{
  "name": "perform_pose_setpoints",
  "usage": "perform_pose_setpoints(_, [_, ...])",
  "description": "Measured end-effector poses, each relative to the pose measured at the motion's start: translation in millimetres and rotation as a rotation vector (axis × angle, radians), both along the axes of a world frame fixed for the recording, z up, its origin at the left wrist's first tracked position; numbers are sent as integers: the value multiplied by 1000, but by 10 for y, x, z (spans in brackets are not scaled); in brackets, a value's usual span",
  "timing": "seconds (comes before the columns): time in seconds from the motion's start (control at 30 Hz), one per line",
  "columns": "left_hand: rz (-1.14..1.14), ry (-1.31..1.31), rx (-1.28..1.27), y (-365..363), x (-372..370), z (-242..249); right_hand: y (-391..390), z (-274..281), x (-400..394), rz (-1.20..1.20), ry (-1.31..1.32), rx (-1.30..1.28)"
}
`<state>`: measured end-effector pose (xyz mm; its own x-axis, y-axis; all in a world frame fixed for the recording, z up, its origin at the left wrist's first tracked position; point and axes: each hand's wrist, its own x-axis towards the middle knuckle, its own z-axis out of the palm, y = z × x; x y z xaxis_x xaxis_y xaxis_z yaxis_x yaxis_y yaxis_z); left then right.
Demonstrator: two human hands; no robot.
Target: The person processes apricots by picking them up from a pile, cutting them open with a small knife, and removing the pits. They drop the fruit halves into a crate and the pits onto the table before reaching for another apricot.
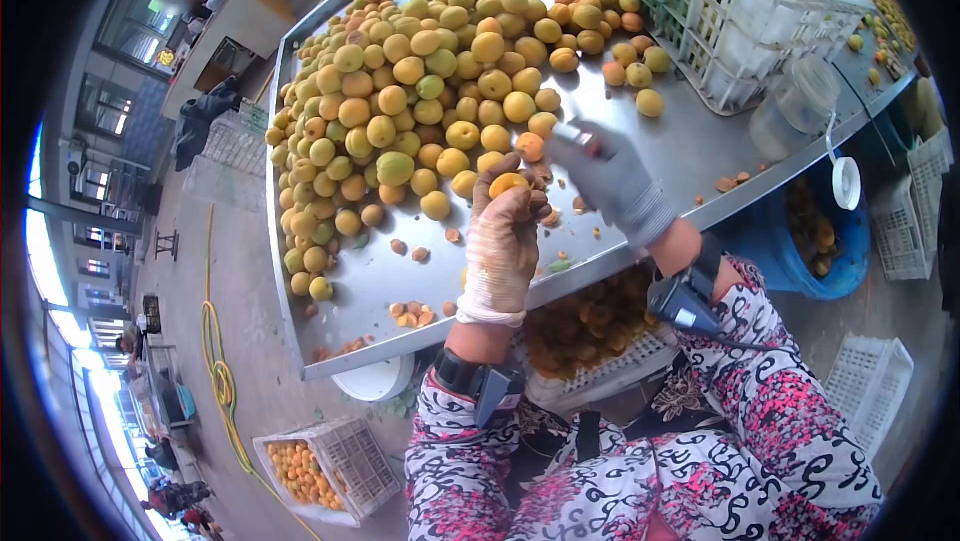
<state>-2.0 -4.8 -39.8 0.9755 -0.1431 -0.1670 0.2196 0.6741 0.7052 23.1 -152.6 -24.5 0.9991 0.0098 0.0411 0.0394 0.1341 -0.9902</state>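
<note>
My left hand, in a stained whitish glove, is closed around an apricot whose orange flesh shows between thumb and fingers. Just to its right, my right hand in a grey glove is smeared by motion. Its fingers are wrapped round a small tool with a pale, shiny end; its exact kind is too blurred to tell. Beyond both hands, a large heap of whole apricots covers much of the metal table. Pits and scraps lie on the metal near the front edge.
A white plastic crate stands at the table's back right, beside a clear plastic jar. Under the front edge sit a crate of apricot halves and a blue tub. A tipped crate holds apricots on the floor. A person's hand shows at the far edge.
</note>
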Motion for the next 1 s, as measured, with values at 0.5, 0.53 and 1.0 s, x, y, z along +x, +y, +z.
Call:
perform_pose_setpoints(0.5, [112,-128,326,-16,-122,298,266,-77,-317,229,-164,-447])
perform_pose_setpoints(0.53, [65,-186,392,-14,-155,344,261,-47,-312,235,-117,-426])
perform_pose_setpoints(1.0, [-627,-314,735,238,-475,403,-47,32,-35,-3,55,-446])
